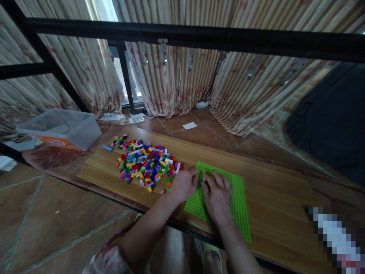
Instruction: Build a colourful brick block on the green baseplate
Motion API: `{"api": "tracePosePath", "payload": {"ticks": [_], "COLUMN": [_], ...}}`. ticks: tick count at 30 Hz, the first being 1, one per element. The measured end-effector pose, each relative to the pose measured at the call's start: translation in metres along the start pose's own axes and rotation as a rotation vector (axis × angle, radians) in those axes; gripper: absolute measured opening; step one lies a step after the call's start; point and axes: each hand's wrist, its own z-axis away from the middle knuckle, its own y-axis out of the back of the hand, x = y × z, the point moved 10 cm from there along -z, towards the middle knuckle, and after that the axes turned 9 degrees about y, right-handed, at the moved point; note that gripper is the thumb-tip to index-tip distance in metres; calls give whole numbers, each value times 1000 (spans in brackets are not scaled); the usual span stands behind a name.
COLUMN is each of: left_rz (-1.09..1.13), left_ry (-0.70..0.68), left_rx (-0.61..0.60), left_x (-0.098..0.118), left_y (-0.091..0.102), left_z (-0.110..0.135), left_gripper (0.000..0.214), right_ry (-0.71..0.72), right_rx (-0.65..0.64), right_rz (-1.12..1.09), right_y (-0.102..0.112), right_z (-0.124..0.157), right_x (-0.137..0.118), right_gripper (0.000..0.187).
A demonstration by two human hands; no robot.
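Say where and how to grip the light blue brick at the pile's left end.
Pinch the light blue brick mid-length across its long sides, probably from above and its near left side: it is long and narrow, and the other bricks lie to its right.

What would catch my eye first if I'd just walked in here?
Probably the heap of many-coloured toy bricks on the left part of the wooden board. Just right of it, the bright green studded plate stands out, with the left hand and right hand close together over it. Behind hang striped curtains.
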Motion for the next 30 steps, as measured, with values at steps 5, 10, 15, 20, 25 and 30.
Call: {"api": "tracePosePath", "payload": {"ticks": [5, 10, 15, 20, 25, 30], "left_rz": [-2, -4, 9, 50, 104, 108], "left_ry": [0, 5, 10, -8, -5, 111], "left_rx": [-4, -8, -5, 5, 52, 242], "left_x": [-1, -1, -1, 0, -4, -37], "left_y": [-1, -2, -1, 5, 23, 66], "left_z": [1, 5, 10, 11, 7, 4], "left_gripper": [27, 26, 27, 27, 26, 26], "right_ry": [-42, -45, -74, -59, -167, -384], "right_rx": [-9, -41, -75, -23, 287, 394], "right_rz": [-9, -15, -5, -112, -303, -511], "right_y": [-2, -4, -8, 0, 42, 40], "right_z": [1, -1, 1, 1, -2, 5], "right_x": [6, 6, 7, 11, 33, 59], "right_gripper": [39, 39, 39, 40, 44, 41]}}
